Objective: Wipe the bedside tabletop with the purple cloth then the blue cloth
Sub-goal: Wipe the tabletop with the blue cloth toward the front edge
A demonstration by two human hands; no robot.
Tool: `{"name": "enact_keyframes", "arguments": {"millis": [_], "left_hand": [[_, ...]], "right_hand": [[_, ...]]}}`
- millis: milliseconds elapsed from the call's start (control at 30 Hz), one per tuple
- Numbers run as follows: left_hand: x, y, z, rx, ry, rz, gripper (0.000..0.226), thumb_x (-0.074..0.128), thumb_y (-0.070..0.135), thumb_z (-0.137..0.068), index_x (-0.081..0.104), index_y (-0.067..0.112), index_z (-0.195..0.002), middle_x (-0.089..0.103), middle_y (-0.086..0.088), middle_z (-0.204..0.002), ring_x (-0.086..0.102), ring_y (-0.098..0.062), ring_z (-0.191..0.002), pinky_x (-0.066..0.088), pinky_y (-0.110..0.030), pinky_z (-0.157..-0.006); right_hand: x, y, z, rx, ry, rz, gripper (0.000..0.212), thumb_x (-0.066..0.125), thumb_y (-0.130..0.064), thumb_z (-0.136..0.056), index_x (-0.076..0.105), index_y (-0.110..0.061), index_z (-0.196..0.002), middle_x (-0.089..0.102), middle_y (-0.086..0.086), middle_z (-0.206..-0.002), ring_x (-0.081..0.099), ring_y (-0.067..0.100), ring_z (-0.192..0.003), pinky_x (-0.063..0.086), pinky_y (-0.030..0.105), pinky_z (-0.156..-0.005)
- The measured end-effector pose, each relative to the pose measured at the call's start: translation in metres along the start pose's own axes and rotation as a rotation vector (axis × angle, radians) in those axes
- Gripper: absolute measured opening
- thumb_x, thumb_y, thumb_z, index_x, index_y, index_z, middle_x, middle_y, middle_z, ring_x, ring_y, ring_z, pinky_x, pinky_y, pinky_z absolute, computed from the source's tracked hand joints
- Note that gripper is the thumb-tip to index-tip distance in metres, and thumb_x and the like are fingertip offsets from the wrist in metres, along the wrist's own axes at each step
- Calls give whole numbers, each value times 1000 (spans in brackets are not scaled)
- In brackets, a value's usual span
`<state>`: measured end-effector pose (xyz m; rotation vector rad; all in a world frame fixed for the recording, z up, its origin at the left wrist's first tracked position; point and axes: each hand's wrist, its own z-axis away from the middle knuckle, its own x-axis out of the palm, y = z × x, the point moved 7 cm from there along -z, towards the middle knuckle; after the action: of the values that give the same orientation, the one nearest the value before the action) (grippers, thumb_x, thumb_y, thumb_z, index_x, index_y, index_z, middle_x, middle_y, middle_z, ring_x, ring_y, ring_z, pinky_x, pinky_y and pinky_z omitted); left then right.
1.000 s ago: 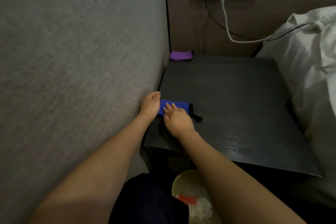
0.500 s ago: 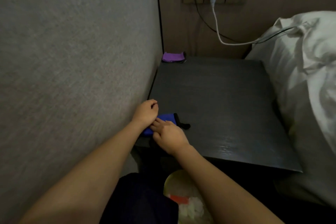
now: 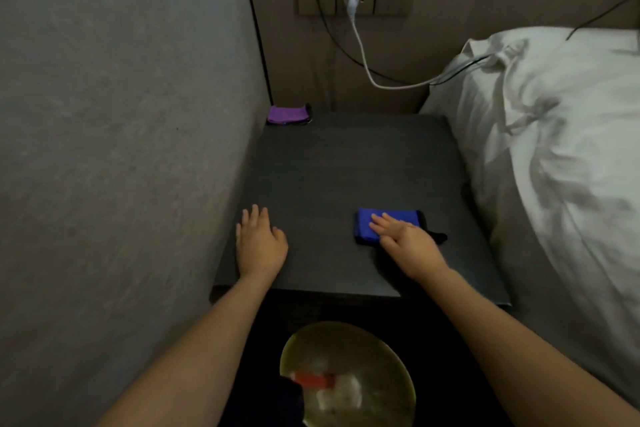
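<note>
The dark bedside tabletop fills the middle of the view. A folded blue cloth with a black edge lies flat on its near right part. My right hand presses on this cloth with straight fingers and covers its near right corner. My left hand rests flat on the tabletop near the front left edge, fingers spread, holding nothing. A folded purple cloth lies in the far left corner against the wall, away from both hands.
A grey wall runs along the table's left side. A white pillow and bedding press against the right side. Cables hang from a wall socket behind. A round bin with rubbish sits below the front edge.
My right hand has slid the blue cloth from the front left edge over to the near right part of the tabletop. My left hand let go of it and now lies flat.
</note>
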<state>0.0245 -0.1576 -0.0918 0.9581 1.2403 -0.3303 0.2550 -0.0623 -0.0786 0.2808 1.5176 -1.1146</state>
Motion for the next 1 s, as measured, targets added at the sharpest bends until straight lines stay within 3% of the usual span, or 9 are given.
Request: {"name": "enact_keyframes", "arguments": {"millis": [167, 400, 700, 1000], "left_hand": [[1, 0, 4, 42, 50, -45, 52, 38, 16, -91, 33, 4, -141, 28, -12, -153, 19, -26, -144, 14, -39, -120], [-1, 1, 6, 39, 61, -54, 51, 37, 17, -92, 31, 5, -141, 26, -11, -154, 18, -25, -144, 13, -38, -120], [-3, 1, 6, 30, 56, -34, 51, 39, 17, -92, 32, 5, -141, 28, -11, -153, 19, -24, -144, 13, -37, -120], [-7, -4, 13, 4, 24, 132, 46, 37, 9, -92, 39, 6, -138, 30, -9, -152, 20, -21, -144, 13, -35, -119]], "right_hand": [[-29, 52, 17, 113, 88, -7, 38, 45, -9, -93, 51, -13, -130, 40, 2, -146, 30, 13, -139, 22, 25, -111], [-53, 94, 39, 225, 163, -79, 36, 46, -5, -93, 52, -7, -128, 41, 8, -144, 31, 17, -138, 20, 31, -114], [-49, 95, 56, 314, 157, -83, 38, 40, -10, -96, 45, -8, -134, 33, 7, -149, 26, 16, -140, 18, 30, -114], [-27, 72, 68, 412, 163, -101, 41, 35, -15, -97, 39, -11, -138, 29, 1, -152, 21, 12, -142, 17, 32, -117]]}}
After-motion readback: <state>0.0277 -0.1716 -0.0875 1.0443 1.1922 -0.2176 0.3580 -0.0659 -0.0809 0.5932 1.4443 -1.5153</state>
